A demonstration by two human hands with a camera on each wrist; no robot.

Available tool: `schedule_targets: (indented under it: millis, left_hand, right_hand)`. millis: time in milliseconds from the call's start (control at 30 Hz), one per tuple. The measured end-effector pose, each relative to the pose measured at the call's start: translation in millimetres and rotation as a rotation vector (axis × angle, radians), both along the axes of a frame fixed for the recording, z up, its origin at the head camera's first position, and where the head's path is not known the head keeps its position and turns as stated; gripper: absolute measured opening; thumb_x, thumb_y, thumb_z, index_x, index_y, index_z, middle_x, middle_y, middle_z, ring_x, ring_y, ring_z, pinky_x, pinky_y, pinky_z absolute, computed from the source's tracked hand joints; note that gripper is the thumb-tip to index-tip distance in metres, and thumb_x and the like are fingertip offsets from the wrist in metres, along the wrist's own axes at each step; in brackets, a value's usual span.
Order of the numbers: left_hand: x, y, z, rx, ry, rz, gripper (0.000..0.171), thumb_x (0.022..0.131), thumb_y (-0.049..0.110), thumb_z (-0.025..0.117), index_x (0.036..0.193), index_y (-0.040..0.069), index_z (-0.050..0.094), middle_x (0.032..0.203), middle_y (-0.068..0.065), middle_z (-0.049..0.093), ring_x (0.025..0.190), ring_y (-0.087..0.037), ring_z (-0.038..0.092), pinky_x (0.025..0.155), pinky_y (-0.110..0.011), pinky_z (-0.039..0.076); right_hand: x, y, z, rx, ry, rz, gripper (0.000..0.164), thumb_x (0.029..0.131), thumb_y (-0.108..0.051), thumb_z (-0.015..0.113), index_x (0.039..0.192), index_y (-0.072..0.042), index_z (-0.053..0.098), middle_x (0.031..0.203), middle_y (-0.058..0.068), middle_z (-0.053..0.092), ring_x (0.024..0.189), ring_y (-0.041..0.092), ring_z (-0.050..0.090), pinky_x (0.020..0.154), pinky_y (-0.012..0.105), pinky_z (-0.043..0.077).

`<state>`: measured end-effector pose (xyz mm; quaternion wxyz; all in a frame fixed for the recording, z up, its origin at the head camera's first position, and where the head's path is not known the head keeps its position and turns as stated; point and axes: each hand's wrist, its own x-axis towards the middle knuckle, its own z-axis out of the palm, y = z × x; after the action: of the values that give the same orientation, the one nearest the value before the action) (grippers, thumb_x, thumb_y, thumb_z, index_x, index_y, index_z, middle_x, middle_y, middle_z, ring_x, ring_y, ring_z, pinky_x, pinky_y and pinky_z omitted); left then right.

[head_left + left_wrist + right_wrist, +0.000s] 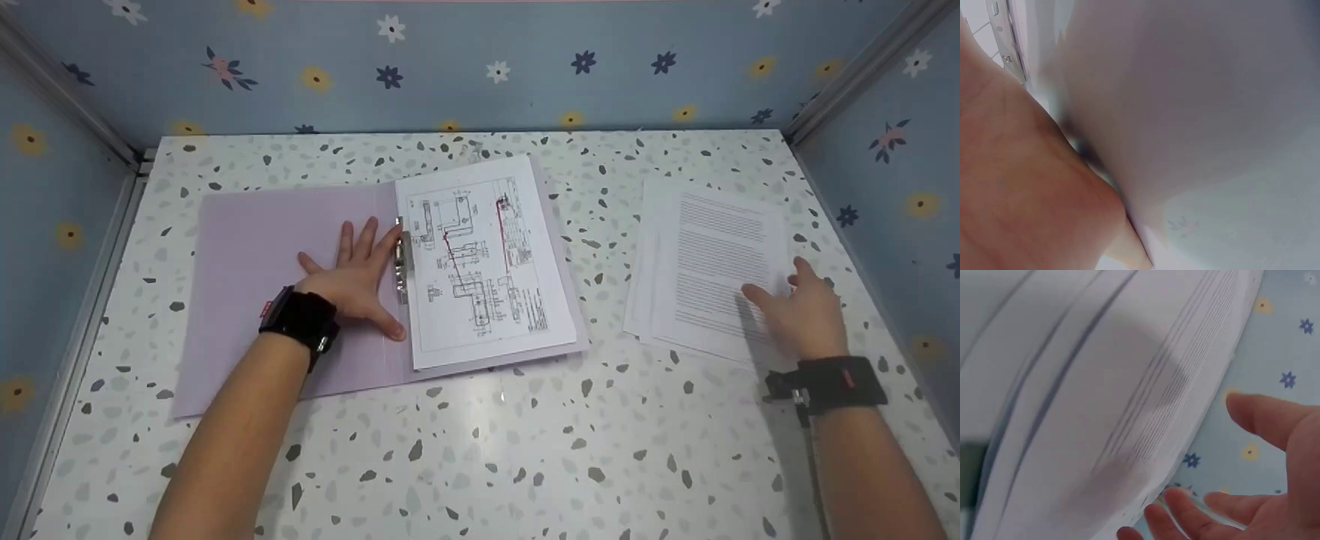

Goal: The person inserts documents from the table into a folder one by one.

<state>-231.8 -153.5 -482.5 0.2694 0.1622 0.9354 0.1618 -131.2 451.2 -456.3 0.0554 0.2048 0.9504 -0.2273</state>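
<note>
Folder (255, 232) lies open, left of loose sheets (720, 262). Left hand (351, 283) spread on folder, no grip; right hand (808, 319) relaxed at sheets' edge, empty. Looks like sheet pickup; next needs edge pinch.

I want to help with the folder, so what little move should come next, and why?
Perhaps pinch the top printed sheet with the right hand: its fingers hold nothing near the loose papers, while the left hand rests on the open folder.
</note>
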Motion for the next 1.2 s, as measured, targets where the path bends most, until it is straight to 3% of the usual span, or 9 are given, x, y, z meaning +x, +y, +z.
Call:
schedule_targets:
  millis: [200, 400, 833, 1200]
  left_hand:
    - [1.2, -0.8, -2.8, -0.005, -0.003, 0.002, 0.16, 0.041, 0.075, 0.085, 0.154, 0.041, -0.022, 0.161, -0.006, -0.032, 0.141, -0.038, -0.036, 0.077, -0.087, -0.022]
    - [1.6, -1.2, -2.8, 0.002, -0.001, 0.008, 0.159, 0.041, 0.075, 0.085, 0.154, 0.041, -0.021, 0.161, -0.005, -0.032, 0.141, -0.038, -0.035, 0.077, -0.087, -0.022]
    - [0.8, -1.9, 0.0, 0.01, -0.004, 0.013, 0.16, 0.04, 0.076, 0.085, 0.155, 0.04, -0.02, 0.161, -0.005, -0.032, 0.141, -0.038, -0.035, 0.076, -0.086, -0.022]
    - [-0.6, -0.1, 0.2, -0.004, 0.001, 0.01, 0.16, 0.039, 0.076, 0.085, 0.155, 0.041, -0.019, 0.161, -0.005, -0.031, 0.142, -0.038, -0.034, 0.078, -0.087, -0.02]
  right_hand:
    - [10.4, 21.8, -5.8, 0.066, -0.133, 0.009, 0.127, 0.081, -0.078, 0.057, 0.15, 0.016, 0.008, 0.141, 0.049, 0.029, 0.13, 0.067, 0.025, 0.104, 0.072, 0.027]
    - [7.7, 20.7, -9.0, 0.112, -0.125, 0.009, 0.125, 0.08, -0.075, 0.063, 0.147, 0.02, 0.016, 0.134, 0.053, 0.027, 0.123, 0.068, 0.029, 0.098, 0.074, 0.032]
    - [3.3, 18.6, -8.3, 0.093, -0.107, 0.0, 0.123, 0.081, -0.07, 0.065, 0.147, 0.02, 0.014, 0.137, 0.054, 0.021, 0.128, 0.067, 0.023, 0.104, 0.072, 0.027]
    - [6.3, 15.0, -10.2, 0.098, -0.031, 0.0, 0.118, 0.083, -0.062, 0.069, 0.148, 0.019, 0.013, 0.137, 0.051, 0.031, 0.128, 0.066, 0.028, 0.105, 0.07, 0.028]
